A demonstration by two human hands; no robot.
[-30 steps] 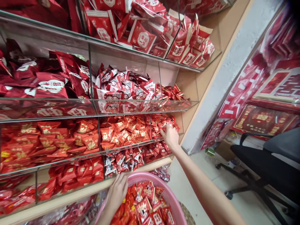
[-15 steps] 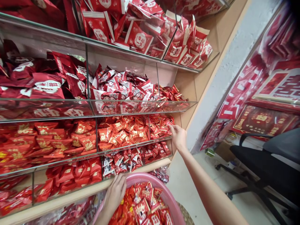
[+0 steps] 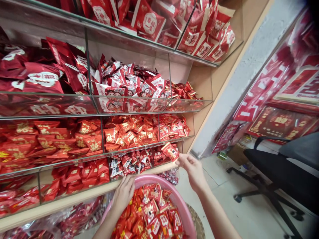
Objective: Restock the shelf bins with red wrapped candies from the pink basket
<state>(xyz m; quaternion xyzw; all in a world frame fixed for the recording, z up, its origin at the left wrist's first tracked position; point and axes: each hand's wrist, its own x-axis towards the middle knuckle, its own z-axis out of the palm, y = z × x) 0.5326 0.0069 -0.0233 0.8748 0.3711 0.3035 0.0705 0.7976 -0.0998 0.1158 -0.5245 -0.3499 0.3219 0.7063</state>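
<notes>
My right hand (image 3: 191, 167) pinches a small red candy packet (image 3: 170, 151) by its edge, in front of the lowest shelf compartments. Gold print and a little cartoon figure show on the packet's face. Below it stands a pink plastic basin (image 3: 187, 207), filled with red and orange wrapped candies (image 3: 152, 210). My left hand (image 3: 124, 192) grips the basin's rim at the far left side, fingers bent over the edge. Just above the right hand, a shelf compartment holds similar red packets (image 3: 174, 128).
Glass-fronted shelves (image 3: 139, 149) hold several sorts of red packets in divided bins. A wooden side panel (image 3: 199, 127) ends the shelving at right. Beyond it are a black office chair (image 3: 281, 166) and red decorations (image 3: 276, 121). Bagged goods (image 3: 82, 215) lie under the bottom shelf.
My right hand has come down and back from the right-hand shelf compartment, and a red candy packet now shows in its fingers. My left hand stays on the basin rim. The view has shifted slightly.
</notes>
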